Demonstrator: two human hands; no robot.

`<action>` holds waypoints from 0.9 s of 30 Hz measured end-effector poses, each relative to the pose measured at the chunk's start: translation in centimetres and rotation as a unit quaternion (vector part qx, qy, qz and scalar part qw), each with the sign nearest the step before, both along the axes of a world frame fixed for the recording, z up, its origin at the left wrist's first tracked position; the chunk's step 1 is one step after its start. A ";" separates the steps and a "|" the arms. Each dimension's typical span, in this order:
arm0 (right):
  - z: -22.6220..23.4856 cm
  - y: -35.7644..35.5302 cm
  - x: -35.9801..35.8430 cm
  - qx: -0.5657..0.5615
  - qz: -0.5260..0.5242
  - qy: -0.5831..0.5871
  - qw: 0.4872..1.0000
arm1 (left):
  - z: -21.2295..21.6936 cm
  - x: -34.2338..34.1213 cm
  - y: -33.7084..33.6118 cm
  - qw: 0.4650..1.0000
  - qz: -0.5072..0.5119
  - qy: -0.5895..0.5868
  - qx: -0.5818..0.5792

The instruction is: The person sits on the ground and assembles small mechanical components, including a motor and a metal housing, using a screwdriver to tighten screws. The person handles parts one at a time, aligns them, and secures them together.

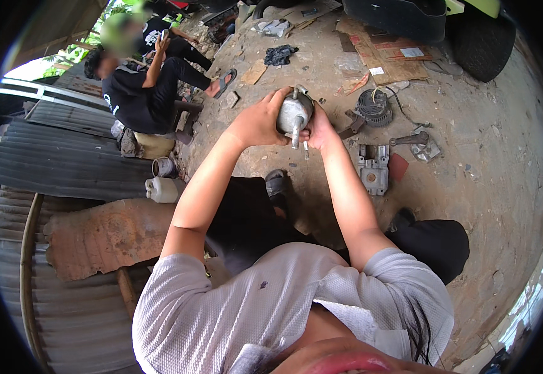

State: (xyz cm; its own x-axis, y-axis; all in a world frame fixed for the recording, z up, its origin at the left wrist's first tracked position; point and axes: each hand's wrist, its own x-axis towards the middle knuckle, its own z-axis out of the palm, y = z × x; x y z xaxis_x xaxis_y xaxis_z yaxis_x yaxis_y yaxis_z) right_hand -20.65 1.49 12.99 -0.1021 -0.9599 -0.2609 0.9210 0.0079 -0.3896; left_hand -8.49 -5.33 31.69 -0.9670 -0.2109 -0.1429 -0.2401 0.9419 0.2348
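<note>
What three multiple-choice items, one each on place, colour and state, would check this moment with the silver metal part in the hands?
1. Where is the round wire-wound coil?
A. On the dirt ground to the right of the hands
B. On the corrugated sheets
C. In the left hand

2. What colour is the plastic jug by the sheets?
A. Red
B. White
C. Blue

3. How is the silver metal part held?
A. Lying loose on the ground
B. By one hand only
C. Between both hands, off the ground

Answers: 1 A, it lies on bare dirt; 2 B, its body is white; 3 C, the left hand and right hand both grip it.
</note>
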 end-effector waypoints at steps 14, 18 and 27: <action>-2.5 4.0 -3.4 0.041 -0.030 0.152 0.987 | -5.5 -2.1 -3.4 0.987 -0.031 0.142 0.062; -1.1 3.7 -2.3 0.026 -0.097 0.169 0.980 | -5.2 -2.5 -4.1 0.982 -0.036 0.156 0.099; -3.1 2.5 -1.7 0.049 -0.156 0.267 0.950 | -6.2 -2.3 -5.5 0.978 0.019 0.114 0.172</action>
State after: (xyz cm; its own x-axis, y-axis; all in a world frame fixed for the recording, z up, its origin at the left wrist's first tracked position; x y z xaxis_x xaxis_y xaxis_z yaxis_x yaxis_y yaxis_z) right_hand -22.31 4.03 9.90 -0.5208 -0.8347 -0.1789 0.5555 -0.1722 -0.8135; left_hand -10.74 -10.79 25.46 -0.9742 -0.2254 0.0067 -0.1786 0.7894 0.5873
